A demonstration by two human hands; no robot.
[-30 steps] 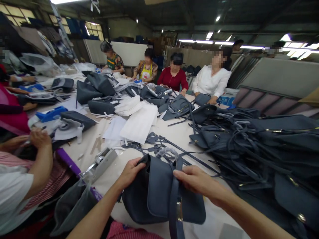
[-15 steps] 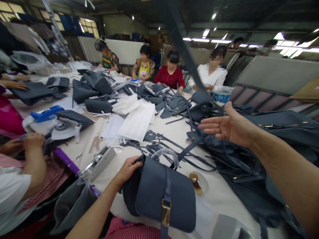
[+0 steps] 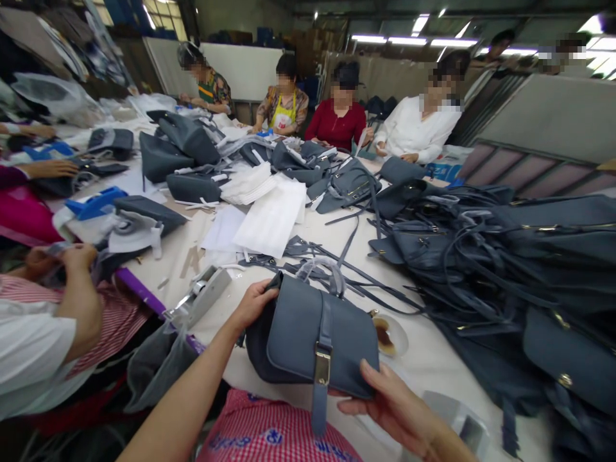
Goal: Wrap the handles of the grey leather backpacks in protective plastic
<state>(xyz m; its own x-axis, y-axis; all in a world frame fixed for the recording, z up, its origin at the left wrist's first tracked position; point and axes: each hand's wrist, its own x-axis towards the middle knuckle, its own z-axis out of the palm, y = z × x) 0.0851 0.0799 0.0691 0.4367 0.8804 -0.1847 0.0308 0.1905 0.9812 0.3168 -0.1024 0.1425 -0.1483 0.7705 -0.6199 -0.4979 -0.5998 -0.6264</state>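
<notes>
A slate-blue backpack (image 3: 298, 327) with a front flap, a centre strap and a gold buckle (image 3: 322, 364) is held tilted above the near edge of the table. My left hand (image 3: 255, 303) grips its upper left corner, fingers closed on the edge. At the lower right corner my right hand (image 3: 385, 399) has its thumb on the flap and its fingers underneath, partly hidden by the bag. A plastic-wrapped top handle (image 3: 325, 269) stands up from the bag's far side. Loose blue straps (image 3: 366, 285) lie behind it.
A big pile of blue bags (image 3: 462, 250) fills the right side. A small dish (image 3: 392, 337) with brown liquid sits just behind the bag, and a metal tape dispenser (image 3: 205, 295) to its left. White sheets (image 3: 269, 221) lie mid-table. Co-workers sit at left and across.
My right hand has come down from the raised strap at the right to the bag's lower right corner. The strap has dropped from view. My left hand keeps its hold.
</notes>
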